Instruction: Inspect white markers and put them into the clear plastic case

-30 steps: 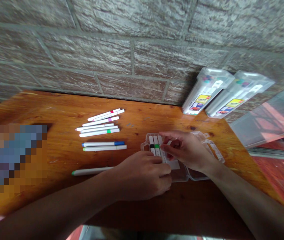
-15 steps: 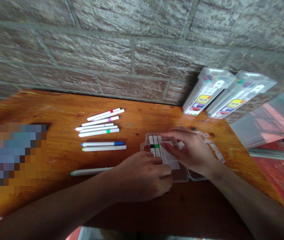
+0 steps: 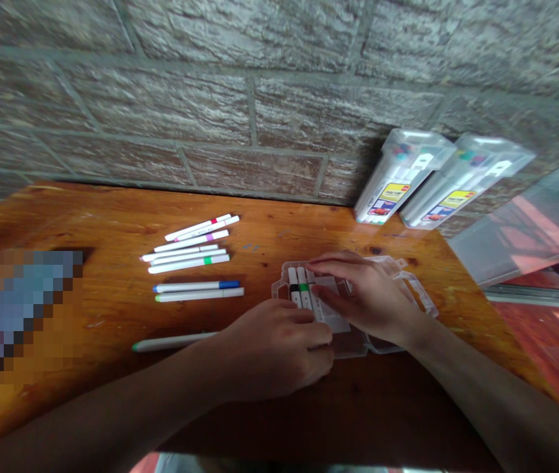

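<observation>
Three pens [image 3: 303,279] in the open case [image 3: 351,347]. The right hand [image 3: 375,295], fingers spread, is at the pens; the left hand [image 3: 274,351] curls over the case's near-left corner, grip hidden from me. A thumb nudge could skew the pens.

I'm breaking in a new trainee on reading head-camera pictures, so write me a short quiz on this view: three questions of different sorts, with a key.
1. True or false: the right hand is over part of the open clear case.
2. Multiple choice: in this view, what colour is the band on the leftmost marker inside that case?
A) red
B) black
C) purple
3. Fill the blank: the loose marker that runs partly behind the left forearm has a ____ tip.

Key: 1. True. 2. B. 3. green.
</observation>
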Action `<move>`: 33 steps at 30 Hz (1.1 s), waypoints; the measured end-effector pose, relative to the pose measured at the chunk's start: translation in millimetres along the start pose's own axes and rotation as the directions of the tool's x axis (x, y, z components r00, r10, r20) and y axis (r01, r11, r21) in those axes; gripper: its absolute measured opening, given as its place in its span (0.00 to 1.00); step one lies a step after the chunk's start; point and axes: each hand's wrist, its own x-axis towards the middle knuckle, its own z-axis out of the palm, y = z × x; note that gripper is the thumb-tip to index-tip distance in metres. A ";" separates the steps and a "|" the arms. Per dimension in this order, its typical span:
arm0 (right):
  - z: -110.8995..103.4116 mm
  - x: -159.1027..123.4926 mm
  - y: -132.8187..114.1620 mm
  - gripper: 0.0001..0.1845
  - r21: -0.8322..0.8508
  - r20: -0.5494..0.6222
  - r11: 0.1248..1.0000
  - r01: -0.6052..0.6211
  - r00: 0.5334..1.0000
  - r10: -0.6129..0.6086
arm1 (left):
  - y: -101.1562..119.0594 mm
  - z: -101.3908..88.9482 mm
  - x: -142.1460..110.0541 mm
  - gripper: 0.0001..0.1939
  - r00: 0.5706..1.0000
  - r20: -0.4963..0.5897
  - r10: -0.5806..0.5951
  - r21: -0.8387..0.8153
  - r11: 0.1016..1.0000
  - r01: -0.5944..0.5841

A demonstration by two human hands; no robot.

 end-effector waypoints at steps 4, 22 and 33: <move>-0.4 -0.5 -1.2 0.14 0.001 0.012 1.000 -0.021 1.000 0.021 | 0.2 -0.3 -0.8 0.12 1.000 -0.001 0.001 0.004 1.000 -0.001; 2.6 -2.0 2.5 0.16 0.007 0.033 1.000 0.019 0.999 -0.019 | -2.4 -1.0 -0.8 0.11 1.000 -0.009 0.007 -0.026 1.000 -0.007; 2.6 -1.1 4.0 0.15 -0.020 0.030 1.000 0.019 0.999 -0.019 | -1.9 -3.3 1.5 0.12 1.000 -0.020 0.002 0.001 1.000 -0.002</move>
